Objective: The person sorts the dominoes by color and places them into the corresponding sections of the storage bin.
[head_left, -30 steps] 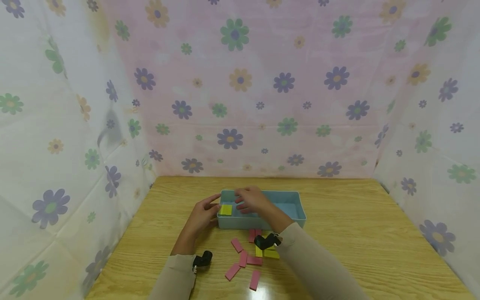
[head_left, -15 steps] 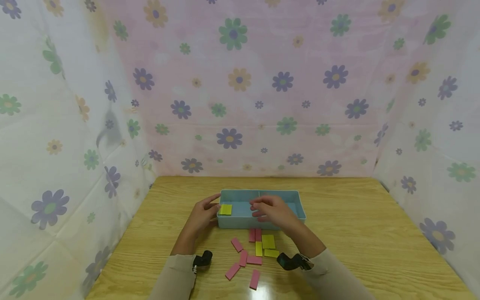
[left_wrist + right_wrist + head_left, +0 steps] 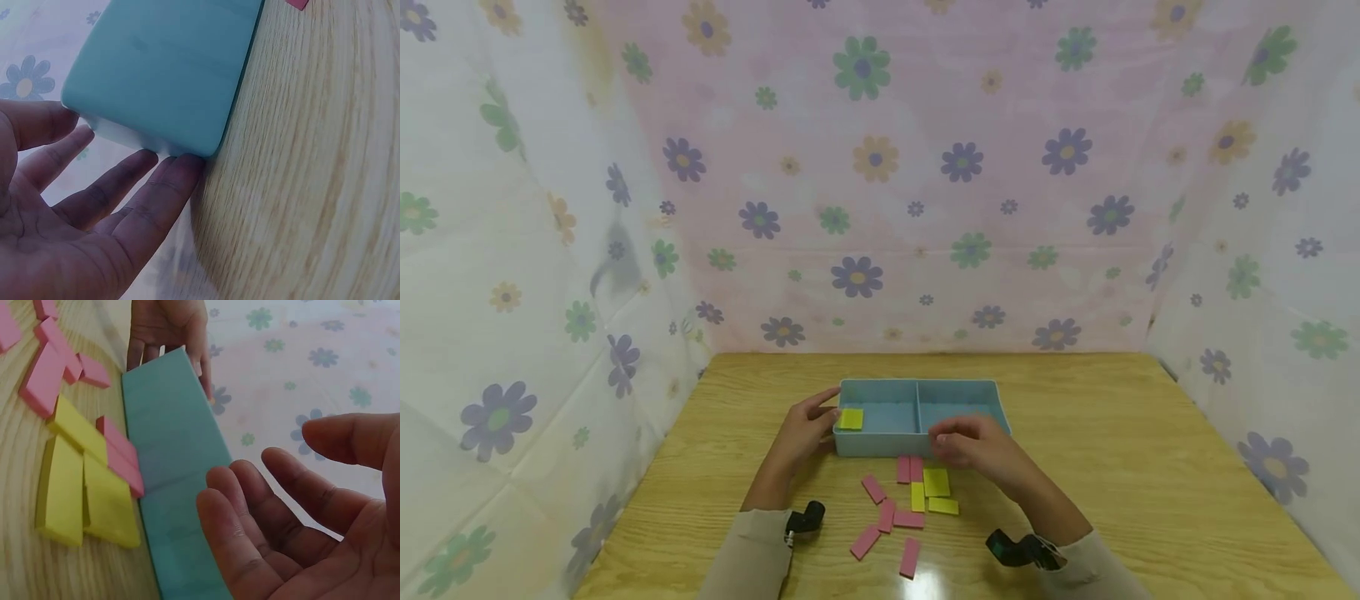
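Observation:
A light blue plastic box (image 3: pixel 874 445) with a divider (image 3: pixel 917 407) sits on the table. My left hand (image 3: pixel 801 432) rests its fingertips (image 3: pixel 149 159) against the box's left end, the thumb up at the rim. In the left compartment lies a flat yellow block (image 3: pixel 851 419). My right hand (image 3: pixel 988 452) is over the box's front right side in the head view, its fingers loosely bent and nothing in them. In the right wrist view its fingertips (image 3: pixel 215 509) overlap the box wall.
In front of the box lie several flat pink blocks (image 3: pixel 909 520), loosely scattered. Beside them are 3 yellow blocks (image 3: pixel 936 482). Flower-patterned cloth (image 3: pixel 880 225) stands behind the wooden table (image 3: pixel 1090 467) and along both sides.
My right hand has moved from over the left compartment to the right and toward me, uncovering the divider and the yellow blocks in front. The left hand has stayed at the box's end.

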`<action>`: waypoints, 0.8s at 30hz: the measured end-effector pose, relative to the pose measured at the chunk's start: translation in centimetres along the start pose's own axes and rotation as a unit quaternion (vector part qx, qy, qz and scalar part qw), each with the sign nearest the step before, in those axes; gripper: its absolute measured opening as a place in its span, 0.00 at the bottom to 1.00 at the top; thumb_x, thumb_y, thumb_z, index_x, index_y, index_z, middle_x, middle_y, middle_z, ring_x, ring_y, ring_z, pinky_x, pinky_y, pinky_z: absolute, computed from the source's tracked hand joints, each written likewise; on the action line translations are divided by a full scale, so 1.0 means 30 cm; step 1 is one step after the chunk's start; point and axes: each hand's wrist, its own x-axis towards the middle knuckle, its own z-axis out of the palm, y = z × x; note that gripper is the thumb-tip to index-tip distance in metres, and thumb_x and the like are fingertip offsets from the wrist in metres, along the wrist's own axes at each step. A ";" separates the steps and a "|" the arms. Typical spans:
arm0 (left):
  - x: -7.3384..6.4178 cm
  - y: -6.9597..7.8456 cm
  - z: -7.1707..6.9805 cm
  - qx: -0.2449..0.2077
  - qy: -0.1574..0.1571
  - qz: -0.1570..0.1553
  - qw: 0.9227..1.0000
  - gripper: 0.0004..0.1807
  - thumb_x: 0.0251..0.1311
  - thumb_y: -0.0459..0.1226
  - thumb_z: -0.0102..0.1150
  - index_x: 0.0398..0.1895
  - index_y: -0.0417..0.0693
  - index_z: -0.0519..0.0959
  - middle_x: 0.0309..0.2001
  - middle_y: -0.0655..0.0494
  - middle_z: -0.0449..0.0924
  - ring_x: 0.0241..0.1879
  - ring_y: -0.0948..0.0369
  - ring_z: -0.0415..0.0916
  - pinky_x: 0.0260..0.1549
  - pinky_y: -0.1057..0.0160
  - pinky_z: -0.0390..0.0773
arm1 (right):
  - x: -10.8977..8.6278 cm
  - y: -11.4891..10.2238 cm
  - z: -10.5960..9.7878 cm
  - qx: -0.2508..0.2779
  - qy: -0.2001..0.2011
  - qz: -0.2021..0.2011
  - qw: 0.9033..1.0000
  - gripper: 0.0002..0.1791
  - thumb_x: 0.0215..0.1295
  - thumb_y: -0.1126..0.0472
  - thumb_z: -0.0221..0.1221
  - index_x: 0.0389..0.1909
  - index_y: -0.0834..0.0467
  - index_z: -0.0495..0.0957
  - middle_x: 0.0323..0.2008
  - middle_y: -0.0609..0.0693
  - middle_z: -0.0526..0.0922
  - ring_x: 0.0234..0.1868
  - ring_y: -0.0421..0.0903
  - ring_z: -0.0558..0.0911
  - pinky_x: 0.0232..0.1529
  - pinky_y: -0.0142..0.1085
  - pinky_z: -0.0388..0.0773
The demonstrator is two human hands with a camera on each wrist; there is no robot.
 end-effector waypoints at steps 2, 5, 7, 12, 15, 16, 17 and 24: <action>0.001 0.002 0.000 0.002 -0.001 0.000 1.000 0.27 0.77 0.37 0.55 0.76 0.58 0.70 0.68 0.37 0.75 0.64 0.41 0.77 0.52 0.41 0.84 | -0.009 0.013 -0.011 -0.009 -0.002 0.005 1.000 0.25 0.80 0.55 0.55 0.64 0.71 0.75 0.62 0.69 0.79 0.62 0.65 0.81 0.61 0.54 0.81; 0.003 0.005 0.001 0.006 -0.001 -0.002 1.000 0.27 0.77 0.37 0.55 0.76 0.58 0.70 0.68 0.37 0.75 0.64 0.41 0.78 0.52 0.41 0.84 | -0.021 0.030 -0.026 -0.024 -0.002 0.015 1.000 0.26 0.79 0.54 0.57 0.64 0.71 0.75 0.61 0.69 0.79 0.61 0.64 0.82 0.59 0.52 0.83; 0.004 0.006 0.001 0.004 -0.002 -0.002 1.000 0.27 0.76 0.37 0.55 0.76 0.58 0.70 0.68 0.37 0.75 0.65 0.41 0.77 0.52 0.41 0.84 | -0.027 0.041 -0.035 -0.039 -0.001 0.021 0.999 0.26 0.78 0.53 0.58 0.63 0.70 0.76 0.60 0.68 0.80 0.60 0.63 0.82 0.57 0.51 0.84; 0.006 0.004 -0.001 0.000 -0.001 -0.003 1.000 0.27 0.76 0.37 0.56 0.76 0.57 0.70 0.68 0.37 0.75 0.64 0.41 0.77 0.52 0.41 0.84 | -0.029 0.071 -0.043 -0.091 0.009 0.036 0.995 0.22 0.76 0.56 0.60 0.59 0.69 0.80 0.53 0.65 0.84 0.48 0.57 0.86 0.45 0.46 0.88; 0.006 0.003 -0.001 0.001 0.000 -0.001 1.000 0.27 0.76 0.36 0.55 0.76 0.57 0.70 0.67 0.37 0.75 0.64 0.40 0.77 0.52 0.41 0.84 | -0.027 0.090 -0.035 -0.110 0.025 0.058 0.992 0.19 0.73 0.57 0.63 0.54 0.69 0.82 0.44 0.61 0.87 0.38 0.53 0.87 0.36 0.43 0.87; 0.006 0.002 -0.002 0.001 0.000 0.000 1.000 0.27 0.76 0.36 0.55 0.76 0.57 0.70 0.67 0.37 0.75 0.65 0.40 0.77 0.52 0.41 0.84 | -0.026 0.095 -0.030 -0.118 0.032 0.068 0.990 0.18 0.71 0.57 0.64 0.52 0.68 0.83 0.40 0.58 0.87 0.36 0.51 0.87 0.33 0.42 0.86; 0.005 0.002 -0.002 0.001 -0.001 0.000 1.000 0.27 0.76 0.36 0.55 0.77 0.57 0.70 0.67 0.37 0.75 0.65 0.40 0.77 0.52 0.41 0.84 | -0.026 0.100 -0.025 -0.126 0.039 0.078 0.988 0.17 0.70 0.57 0.65 0.50 0.67 0.84 0.37 0.57 0.88 0.34 0.50 0.86 0.31 0.41 0.85; 0.003 0.000 -0.004 0.002 -0.002 -0.001 1.000 0.27 0.77 0.37 0.54 0.77 0.57 0.69 0.68 0.37 0.74 0.66 0.40 0.76 0.53 0.39 0.83 | -0.019 0.114 0.027 -0.178 0.097 0.105 0.974 0.16 0.61 0.55 0.73 0.42 0.63 0.87 0.30 0.51 0.88 0.28 0.45 0.86 0.28 0.39 0.85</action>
